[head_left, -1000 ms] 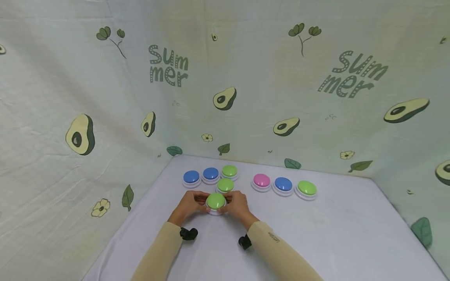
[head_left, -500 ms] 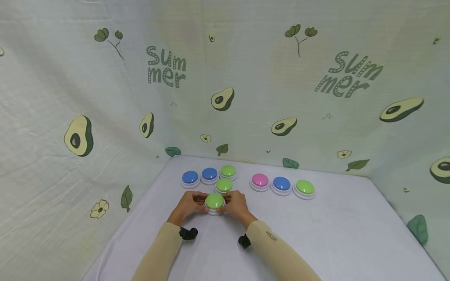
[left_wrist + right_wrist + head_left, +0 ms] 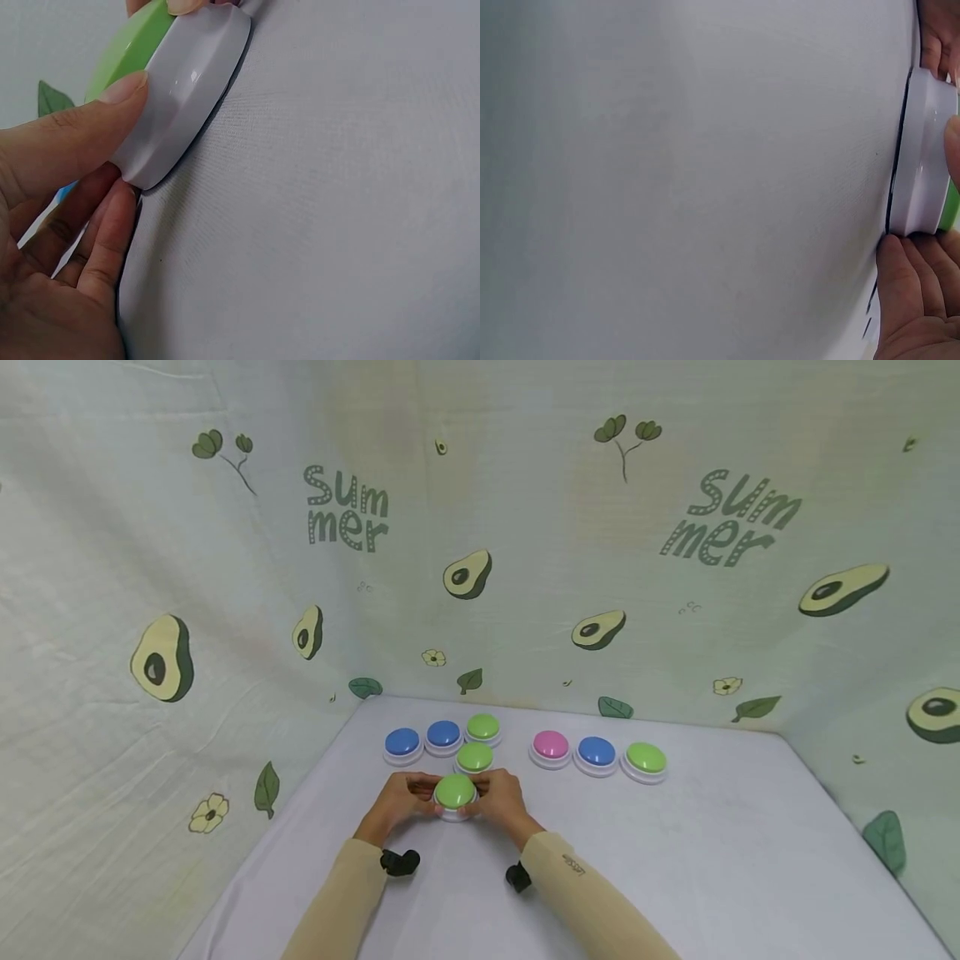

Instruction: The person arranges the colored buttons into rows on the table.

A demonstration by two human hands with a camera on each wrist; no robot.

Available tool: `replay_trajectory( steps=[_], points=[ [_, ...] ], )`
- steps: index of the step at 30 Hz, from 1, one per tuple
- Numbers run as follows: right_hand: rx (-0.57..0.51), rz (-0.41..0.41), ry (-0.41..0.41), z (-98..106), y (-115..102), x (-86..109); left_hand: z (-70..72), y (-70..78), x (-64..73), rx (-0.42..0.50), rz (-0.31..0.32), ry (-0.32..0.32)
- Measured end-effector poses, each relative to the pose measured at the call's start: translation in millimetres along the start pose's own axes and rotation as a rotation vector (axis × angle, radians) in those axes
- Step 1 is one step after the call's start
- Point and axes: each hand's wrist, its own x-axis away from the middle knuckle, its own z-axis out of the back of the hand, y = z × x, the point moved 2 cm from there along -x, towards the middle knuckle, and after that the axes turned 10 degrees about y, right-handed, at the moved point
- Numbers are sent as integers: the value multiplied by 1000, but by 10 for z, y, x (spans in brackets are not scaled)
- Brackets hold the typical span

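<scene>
A round push button with a green dome and a white base sits upright on the white-covered table. My left hand grips its left side, and my right hand grips its right side. In the left wrist view, the left thumb lies on the white base, with the other fingers bent at the base's lower edge. The right wrist view has the base at its right edge, fingertips right against it. Just behind stands a second green button, its base partly hidden.
Behind the hands are a third green button and two blue ones. To the right, a pink button, a blue button and a green button form a row. A printed cloth hangs behind the table.
Both hands keep their hold on the front green button, which stays in place among the others. The whole head view has shifted slightly, so things appear a little further left.
</scene>
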Motion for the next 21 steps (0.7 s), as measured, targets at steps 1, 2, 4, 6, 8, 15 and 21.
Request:
replay_trajectory(
  steps=[1,2,4,6,8,15,21],
  points=[
    [1,-1,0,2,1,2,-1,2,5,3,3,-1],
    [2,-1,0,3,2,3,-3,4,10,6,5,0],
    [-1,-1,-2,4,4,4,-4,6,17,10,12,5],
    [-5,0,-3,4,4,0,-6,7,24,12,22,11],
    [-11,-9,-3,4,5,-5,-4,19,30,8,22,17],
    [-11,-9,-5,4,16,11,-32,27,86,23,15,16],
    [-34,3,16,105,71,74,-131,69,131,29,-27,-18]
  ],
)
